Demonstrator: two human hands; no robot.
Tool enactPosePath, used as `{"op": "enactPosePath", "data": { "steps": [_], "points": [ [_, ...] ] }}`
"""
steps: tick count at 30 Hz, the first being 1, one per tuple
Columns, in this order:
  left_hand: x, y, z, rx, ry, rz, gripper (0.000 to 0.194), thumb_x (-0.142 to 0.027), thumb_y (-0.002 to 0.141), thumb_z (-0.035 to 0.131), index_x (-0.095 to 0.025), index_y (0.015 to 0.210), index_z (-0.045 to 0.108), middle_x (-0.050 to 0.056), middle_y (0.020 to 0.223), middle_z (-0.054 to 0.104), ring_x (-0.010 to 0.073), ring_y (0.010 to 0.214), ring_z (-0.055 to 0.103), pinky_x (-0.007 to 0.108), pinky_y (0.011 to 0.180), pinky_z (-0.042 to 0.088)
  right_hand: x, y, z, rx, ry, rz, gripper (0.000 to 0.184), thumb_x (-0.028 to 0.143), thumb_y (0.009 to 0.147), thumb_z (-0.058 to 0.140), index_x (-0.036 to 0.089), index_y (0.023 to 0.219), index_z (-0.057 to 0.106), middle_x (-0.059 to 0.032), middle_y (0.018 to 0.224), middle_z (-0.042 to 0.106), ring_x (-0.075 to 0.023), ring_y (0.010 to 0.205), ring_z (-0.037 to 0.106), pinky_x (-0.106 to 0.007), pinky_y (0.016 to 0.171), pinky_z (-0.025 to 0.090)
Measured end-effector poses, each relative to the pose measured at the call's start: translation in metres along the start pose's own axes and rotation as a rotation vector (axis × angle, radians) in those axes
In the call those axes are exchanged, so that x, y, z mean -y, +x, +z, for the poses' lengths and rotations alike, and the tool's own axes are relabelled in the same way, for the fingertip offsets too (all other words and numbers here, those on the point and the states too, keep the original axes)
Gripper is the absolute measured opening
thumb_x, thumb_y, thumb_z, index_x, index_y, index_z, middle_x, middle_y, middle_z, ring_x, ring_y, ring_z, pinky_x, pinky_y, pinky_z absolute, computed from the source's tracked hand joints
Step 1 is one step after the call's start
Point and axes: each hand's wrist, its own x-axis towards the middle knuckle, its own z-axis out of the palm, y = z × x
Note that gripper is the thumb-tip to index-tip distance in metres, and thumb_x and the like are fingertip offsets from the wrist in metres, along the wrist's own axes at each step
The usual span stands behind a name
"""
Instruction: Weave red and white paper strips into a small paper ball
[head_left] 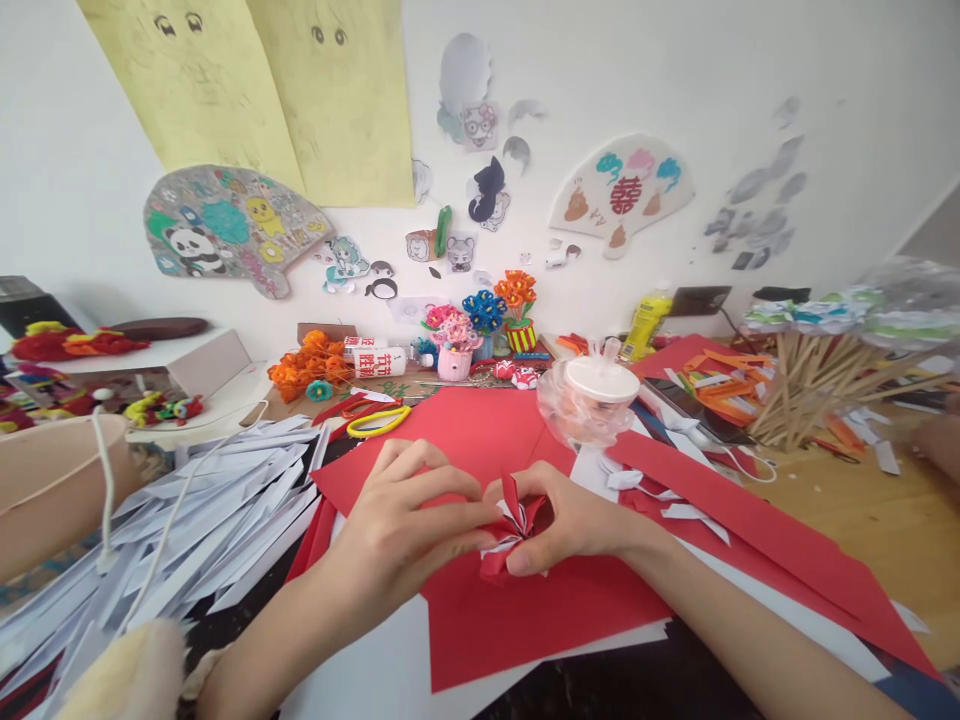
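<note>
A small folded piece of red and white paper [516, 520], like an origami flower with pointed petals, is held over the red paper sheets [480, 430]. My right hand [577, 520] curls around it from the right, thumb in front and index finger behind. From the left, my left hand [412, 520] pinches its edge with the fingertips. The underside of the paper piece is partly hidden by my fingers. Below lie stacked red sheets with white paper [360, 660] under them.
Long white paper strips [187, 520] pile up at left. Yellow-handled scissors [379, 422], a lidded cup in clear plastic [600, 378] and pipe-cleaner flowers [450, 330] stand behind. Wooden sticks [802, 390] lie at right, near part of another person's arm [937, 440].
</note>
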Motion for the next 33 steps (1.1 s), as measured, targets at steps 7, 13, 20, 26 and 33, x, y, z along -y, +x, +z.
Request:
{"op": "enactPosePath", "data": {
  "steps": [7, 13, 20, 26, 33],
  "points": [
    [-0.004, 0.001, 0.001, -0.027, -0.132, -0.005, 0.014, -0.03, 0.091, 0.062, -0.031, 0.103, 0.069, -0.002, 0.092, 0.069, 0.0159, 0.081, 0.05, 0.033, 0.075, 0.032, -0.004, -0.001, -0.003, 0.012, -0.004, -0.034, 0.024, 0.028, 0.069, 0.081, 0.014, 0.084, 0.068, 0.0015, 0.072, 0.064, -0.0079, 0.056, 0.055, -0.019, 0.05, 0.042],
    [-0.006, 0.001, 0.002, -0.02, -0.049, 0.058, 0.013, -0.024, 0.091, 0.062, -0.028, 0.102, 0.068, -0.002, 0.093, 0.07, 0.0171, 0.082, 0.049, 0.034, 0.075, 0.031, -0.004, -0.001, -0.003, 0.029, -0.026, -0.056, 0.023, 0.029, 0.07, 0.08, 0.016, 0.084, 0.068, 0.0024, 0.071, 0.063, -0.0093, 0.06, 0.055, -0.021, 0.054, 0.043],
    [-0.006, 0.004, 0.001, -0.005, -0.202, -0.061, 0.014, -0.029, 0.089, 0.065, -0.029, 0.102, 0.068, -0.002, 0.094, 0.07, 0.0172, 0.083, 0.052, 0.031, 0.076, 0.036, -0.001, 0.001, 0.001, -0.036, -0.066, -0.098, 0.03, 0.033, 0.066, 0.083, 0.017, 0.085, 0.067, 0.0011, 0.078, 0.065, -0.0133, 0.073, 0.059, -0.025, 0.066, 0.046],
    [-0.005, 0.011, -0.002, 0.006, -0.396, -0.466, 0.017, -0.037, 0.086, 0.065, -0.022, 0.079, 0.065, -0.002, 0.08, 0.068, 0.0165, 0.076, 0.055, 0.029, 0.07, 0.041, 0.003, 0.003, 0.003, -0.215, -0.19, -0.162, 0.044, 0.03, 0.062, 0.085, 0.02, 0.101, 0.068, -0.0029, 0.098, 0.066, -0.0187, 0.092, 0.06, -0.032, 0.083, 0.046],
    [-0.01, 0.012, -0.001, 0.091, -0.499, -0.668, 0.018, -0.042, 0.084, 0.063, -0.024, 0.084, 0.066, -0.002, 0.085, 0.066, 0.0172, 0.08, 0.053, 0.028, 0.07, 0.036, 0.002, 0.003, 0.001, -0.291, -0.304, -0.176, 0.046, 0.03, 0.061, 0.086, 0.022, 0.102, 0.067, 0.0004, 0.094, 0.065, -0.0156, 0.087, 0.054, -0.028, 0.08, 0.044]
  ]
}}
